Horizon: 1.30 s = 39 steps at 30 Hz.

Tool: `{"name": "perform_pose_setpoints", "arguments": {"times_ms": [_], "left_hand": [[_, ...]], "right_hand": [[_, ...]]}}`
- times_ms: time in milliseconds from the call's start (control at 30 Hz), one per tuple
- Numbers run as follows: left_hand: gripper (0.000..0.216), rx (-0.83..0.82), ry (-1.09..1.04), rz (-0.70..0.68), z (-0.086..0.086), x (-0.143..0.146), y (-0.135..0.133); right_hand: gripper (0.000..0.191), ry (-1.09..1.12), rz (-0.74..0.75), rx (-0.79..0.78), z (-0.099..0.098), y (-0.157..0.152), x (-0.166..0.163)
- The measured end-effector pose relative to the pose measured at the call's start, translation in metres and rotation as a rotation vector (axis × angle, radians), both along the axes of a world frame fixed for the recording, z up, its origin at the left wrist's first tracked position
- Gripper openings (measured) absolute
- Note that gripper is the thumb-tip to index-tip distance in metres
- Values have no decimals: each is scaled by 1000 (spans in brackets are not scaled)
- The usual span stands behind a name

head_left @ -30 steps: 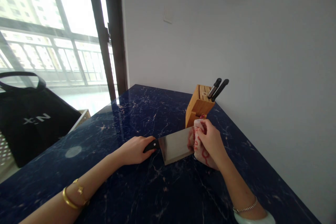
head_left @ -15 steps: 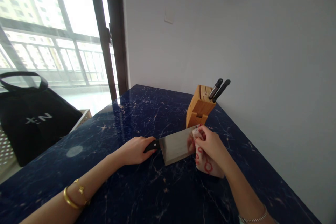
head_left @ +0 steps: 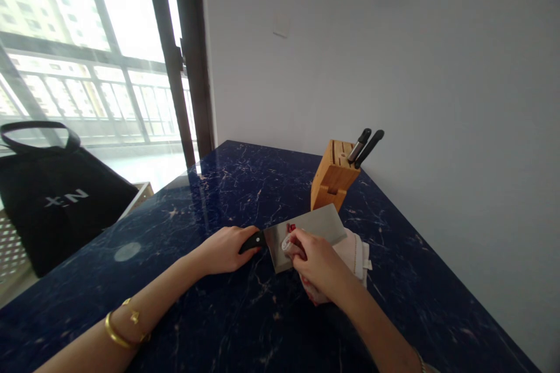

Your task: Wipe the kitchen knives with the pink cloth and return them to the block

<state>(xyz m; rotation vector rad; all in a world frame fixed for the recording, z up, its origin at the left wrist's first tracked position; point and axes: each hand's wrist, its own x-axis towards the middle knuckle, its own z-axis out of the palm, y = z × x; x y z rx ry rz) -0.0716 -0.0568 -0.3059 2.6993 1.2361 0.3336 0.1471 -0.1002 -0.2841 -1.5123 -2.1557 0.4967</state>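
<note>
My left hand is wrapped round the black handle of a cleaver, whose broad steel blade points right. Against the flat of that blade, near the handle end, my right hand pinches a bunched white cloth with red patterns. The rest of the cloth hangs under my right hand and past the blade's lower edge. Just behind the blade's tip stands a wooden knife block, with two black-handled tools in its slots.
Both hands are over a dark blue marble-patterned table. A pale wall runs along its right and far sides. At the left, a black bag rests on a light perforated crate, beside a large window.
My right hand has slid the cloth leftward along the blade, from the tip end toward the handle. The blade's tip is now uncovered. My left hand and the cleaver have barely moved.
</note>
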Motion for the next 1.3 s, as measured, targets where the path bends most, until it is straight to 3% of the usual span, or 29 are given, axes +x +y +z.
{"name": "perform_pose_setpoints", "arguments": {"times_ms": [267,533,833,1033,1300], "left_hand": [[22,11,-7,-4,-1,0,1],[19,-7,-7,34,2,3,-1],[19,-18,-21,32,1,0,0],[21,-31,-15,38,1,0,2],[20,-36,-19,39,0,0,3]], "right_hand": [[25,-29,125,2,-13,-10,-23],[22,-74,163,-45,-16,-11,-22],[19,-188,-127,-53,2,4,18],[21,-336,-350,57,3,17,45],[26,-269,-101,-11,-4,-1,6]]}}
